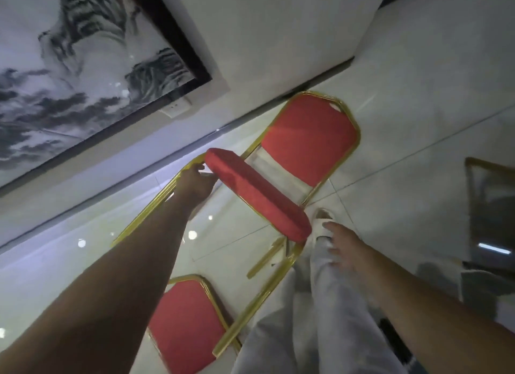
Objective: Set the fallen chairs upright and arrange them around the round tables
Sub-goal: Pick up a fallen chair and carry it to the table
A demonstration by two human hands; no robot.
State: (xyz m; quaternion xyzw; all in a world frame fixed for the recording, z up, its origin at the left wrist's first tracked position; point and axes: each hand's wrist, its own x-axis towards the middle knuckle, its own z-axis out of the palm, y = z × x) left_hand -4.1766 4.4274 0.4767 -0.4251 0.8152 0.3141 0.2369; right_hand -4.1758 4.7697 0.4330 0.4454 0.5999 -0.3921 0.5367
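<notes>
Far left, one framed ink painting (83,67) in greys hangs on the pale wall (264,39), with one white socket (175,107) just below its lower corner.

Right of these, the left hand (195,181) reaches out with its fingers curled round a gold leg tube of the fallen chair (259,195), just beside the far-left end of the seat.

This chair lies on its back on the glossy white tiled floor (404,123), near the middle of the scene and close to the foot of the wall. Its thick red cushioned seat stands up on edge, and its rounded red backrest lies flat on the tiles to the far right. A thin gold metal frame rims the backrest, and the gold legs stick out toward the near left.

At the near left, partly behind the left forearm, is a second chair (186,326) of the same red padding and gold frame. That makes two chairs in view. One leg of the first reaches its edge; contact cannot be told.

Further right, the right hand (348,248) hangs empty with its fingers loosely spread above pale trousers (320,318) and one white slipper (323,226), which is beside the seat's near end.

At the far right edge stands one dark, gold-edged object (490,201), too dim to identify.
</notes>
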